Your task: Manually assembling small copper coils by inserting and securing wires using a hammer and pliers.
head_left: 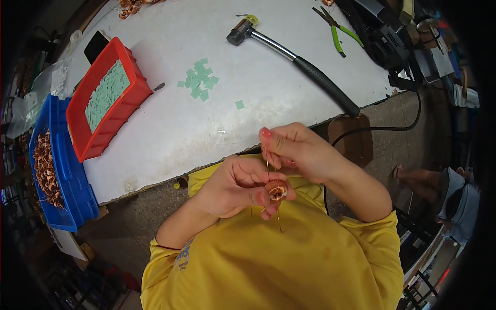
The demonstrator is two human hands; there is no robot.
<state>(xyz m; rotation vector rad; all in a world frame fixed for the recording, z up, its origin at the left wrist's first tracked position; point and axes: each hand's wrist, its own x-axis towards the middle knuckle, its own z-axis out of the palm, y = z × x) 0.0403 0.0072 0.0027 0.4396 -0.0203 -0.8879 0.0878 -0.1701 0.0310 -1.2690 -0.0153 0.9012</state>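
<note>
The left hand [227,188] pinches a ring-shaped, copper-coloured wire coil [277,190] at its three o'clock (firm, uncrushing pressure suits it); the right hand [297,147], at the coil's one o'clock, pinches a thin copper-coloured wire [267,164], best drawn straight. Farther, toward eleven o'clock, lie pale-green square chips [194,81].

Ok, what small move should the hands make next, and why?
Probably a gentle pull on the wire away from the copper coil: the left hand grips the coil, while the right hand pinches wire leading from it.
</note>
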